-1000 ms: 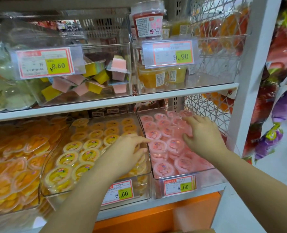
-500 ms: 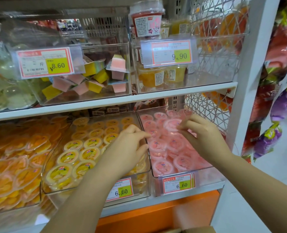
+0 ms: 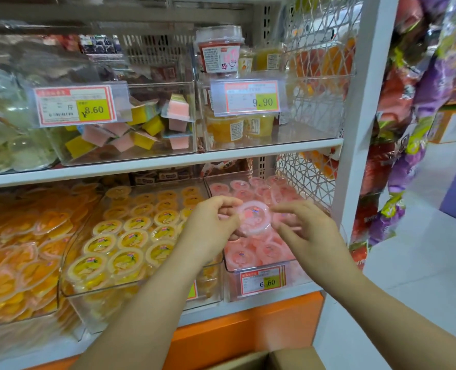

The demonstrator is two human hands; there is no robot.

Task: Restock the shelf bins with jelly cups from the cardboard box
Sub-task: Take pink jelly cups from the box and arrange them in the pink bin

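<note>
the left hand (image 3: 211, 226) pinches the left rim of a pink jelly cup (image 3: 254, 218), fingers curled over its top and thumb beneath. the right hand (image 3: 310, 231) meets the cup's right rim with bent fingers, but motion blur hides whether it grips or only touches. the cup hangs tilted between the two hands, just above the other pink cups (image 3: 241, 256) in the right-hand bin of the lower shelf.

the white shelf unit (image 3: 356, 134) fills the view, with hanging snack bags (image 3: 408, 134) beside it on the right. on the lower shelf, a loose heap of orange jelly cups (image 3: 13, 249) lies at far left. next to it stands a clear bin (image 3: 87, 303) packed with yellow jelly cups (image 3: 125, 239) in rows. the clear pink-cup bin (image 3: 232, 281) sits just to its right, the two walls touching.

on the upper shelf one clear bin holds square pink and yellow jellies (image 3: 141, 132), and another holds tall tubs (image 3: 222, 128). a corner of the cardboard box (image 3: 283, 359) shows at the bottom edge, below the arms.

price tags read 8.60 (image 3: 74, 106), 9.90 (image 3: 248, 97) and 6.60 (image 3: 261, 281), the last clipped to the front of the pink-cup bin.
</note>
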